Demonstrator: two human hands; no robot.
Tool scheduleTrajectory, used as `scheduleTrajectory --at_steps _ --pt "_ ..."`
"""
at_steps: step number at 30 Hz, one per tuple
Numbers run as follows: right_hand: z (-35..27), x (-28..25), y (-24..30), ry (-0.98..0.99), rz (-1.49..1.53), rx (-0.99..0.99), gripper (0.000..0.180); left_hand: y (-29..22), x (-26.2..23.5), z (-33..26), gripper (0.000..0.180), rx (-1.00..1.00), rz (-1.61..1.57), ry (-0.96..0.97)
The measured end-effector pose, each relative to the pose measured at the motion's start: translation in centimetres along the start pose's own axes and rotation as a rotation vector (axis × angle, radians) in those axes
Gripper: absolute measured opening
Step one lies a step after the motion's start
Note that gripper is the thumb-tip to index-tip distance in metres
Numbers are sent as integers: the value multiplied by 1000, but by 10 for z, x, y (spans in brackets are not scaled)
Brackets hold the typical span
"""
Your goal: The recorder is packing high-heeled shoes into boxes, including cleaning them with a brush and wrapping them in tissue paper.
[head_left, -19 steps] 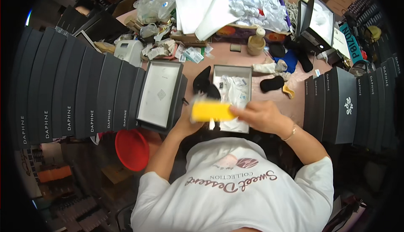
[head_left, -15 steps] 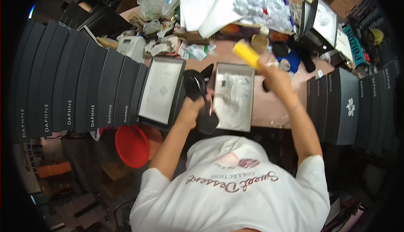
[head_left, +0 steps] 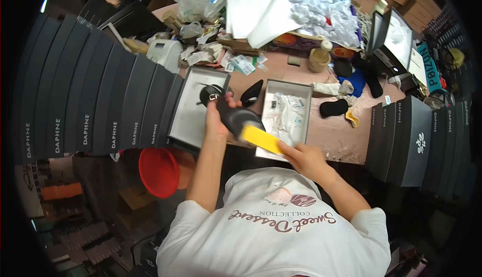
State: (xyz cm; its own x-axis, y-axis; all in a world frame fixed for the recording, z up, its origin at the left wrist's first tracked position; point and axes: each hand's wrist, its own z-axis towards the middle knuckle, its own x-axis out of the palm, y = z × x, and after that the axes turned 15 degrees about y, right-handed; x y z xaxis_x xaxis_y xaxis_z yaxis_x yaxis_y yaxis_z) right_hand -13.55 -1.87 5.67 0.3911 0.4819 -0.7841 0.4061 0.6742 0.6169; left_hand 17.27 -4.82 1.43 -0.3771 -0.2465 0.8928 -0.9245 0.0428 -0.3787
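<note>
A black shoe [head_left: 237, 116] with a buckled ankle strap is held in my left hand [head_left: 217, 119], over the gap between two shoe-box halves. Its toe points toward the lower right. My right hand [head_left: 304, 157] is closed on a long yellow brush-like block [head_left: 262, 139], whose pale, blurred far end meets the shoe's toe. A second black shoe [head_left: 252, 94] lies on the table behind the held one. To the left is a shallow grey-white box part [head_left: 187, 96], partly behind my left hand. To the right, an open box [head_left: 307, 96] contains white tissue and small packets.
Tall stacks of dark shoe boxes [head_left: 95, 91] [head_left: 394, 136] flank the table on both sides. A red bin [head_left: 159, 172] stands below at left. Black cloth [head_left: 333, 108], a bottle [head_left: 320, 58], paper sheets [head_left: 256, 13] and crumpled plastic [head_left: 326, 18] lie further back.
My right hand has swung down and toward me, bringing the yellow brush-like block onto the shoe. The shoe has turned, and its toe now points to the lower right.
</note>
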Motion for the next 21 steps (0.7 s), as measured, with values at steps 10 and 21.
scheduleTrajectory --at_steps 10,21 --pt "-23 20 -13 25 1 56 43 0 18 -4 32 15 25 -123" --pt "4 14 -6 -25 -16 59 43 -4 18 -5 38 80 51 -130"
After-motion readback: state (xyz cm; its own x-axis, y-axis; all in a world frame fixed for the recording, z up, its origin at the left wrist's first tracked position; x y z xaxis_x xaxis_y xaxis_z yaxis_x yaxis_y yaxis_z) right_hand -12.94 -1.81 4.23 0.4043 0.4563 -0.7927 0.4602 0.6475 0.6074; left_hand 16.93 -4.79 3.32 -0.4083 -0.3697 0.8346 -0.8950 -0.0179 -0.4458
